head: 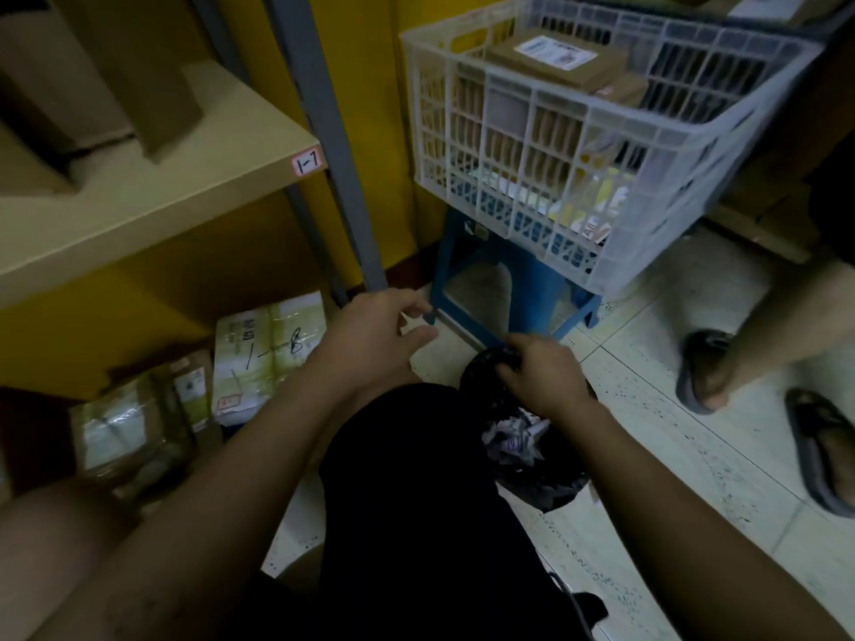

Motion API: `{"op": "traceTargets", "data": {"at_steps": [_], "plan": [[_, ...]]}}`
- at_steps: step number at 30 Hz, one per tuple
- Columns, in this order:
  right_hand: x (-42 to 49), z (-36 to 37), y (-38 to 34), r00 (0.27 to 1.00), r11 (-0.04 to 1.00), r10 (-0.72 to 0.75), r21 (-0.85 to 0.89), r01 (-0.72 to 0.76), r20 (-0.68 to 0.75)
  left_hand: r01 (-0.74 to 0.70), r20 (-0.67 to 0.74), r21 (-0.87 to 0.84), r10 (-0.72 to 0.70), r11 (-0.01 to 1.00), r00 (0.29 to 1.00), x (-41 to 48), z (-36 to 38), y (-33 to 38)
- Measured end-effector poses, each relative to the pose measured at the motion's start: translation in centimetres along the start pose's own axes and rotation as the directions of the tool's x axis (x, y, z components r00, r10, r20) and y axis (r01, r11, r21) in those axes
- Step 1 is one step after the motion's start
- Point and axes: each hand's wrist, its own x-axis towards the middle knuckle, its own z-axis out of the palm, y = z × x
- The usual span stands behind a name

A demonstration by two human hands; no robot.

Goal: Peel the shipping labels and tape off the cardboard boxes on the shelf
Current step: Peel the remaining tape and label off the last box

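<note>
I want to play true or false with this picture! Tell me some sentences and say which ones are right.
1. The white basket sits on a blue stool. True.
2. The right hand grips the rim of the black bag. True.
3. The black bag is empty. False: crumpled paper lies inside it.
4. The left hand holds a box. False: there is no box in it, and its fingers are only loosely curled.
5. The tag on the shelf reads 3-2. False: it reads 1-7.
</note>
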Motion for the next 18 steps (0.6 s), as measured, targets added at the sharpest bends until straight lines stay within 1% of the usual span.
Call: {"op": "traceTargets", "data": {"at_steps": [2,4,6,9,11,14,16,18], "plan": [[0.3,-2.5,-2.7,0.989,0.988,-0.107,0.099,0.117,-0.097,0.008,-0.015,0.026,-0.008,1.0,1.0,-0.1,-0.7,0.4],[0.5,-4.8,-5.5,0.957,0.955,-0.221,0.157,0.251,-0.187,0.027,-0.054,0.051,-0.024,0.998,0.998,-0.4,-2.1,0.8],[0.4,-6.9,-8.4,0.91,0.908,-0.312,0.194,0.37,-0.275,0.047,-0.127,0.07,-0.038,0.996,0.991,-1.2,-4.0,1.2],[0.1,-10.2,-13.2,0.811,0.827,-0.399,0.213,0.52,-0.428,0.084,-0.29,0.111,-0.049,0.99,0.956,-2.9,-8.1,1.9],[-0.2,-12.1,-16.4,0.74,0.761,-0.442,0.225,0.609,-0.507,0.091,-0.416,0.116,-0.035,0.989,0.909,-4.4,-11.0,2.3],[-0.5,-14.6,-21.1,0.655,0.662,-0.477,0.25,0.707,-0.586,0.083,-0.587,0.15,0.022,0.985,0.809,-6.9,-15.2,2.2],[-0.5,-15.8,-23.8,0.621,0.617,-0.493,0.257,0.743,-0.61,0.096,-0.664,0.18,0.049,0.979,0.746,-8.4,-17.7,2.1],[-0.2,-16.7,-26.3,0.613,0.585,-0.516,0.276,0.763,-0.599,0.1,-0.73,0.207,0.086,0.973,0.678,-9.3,-20.1,1.8]]}}
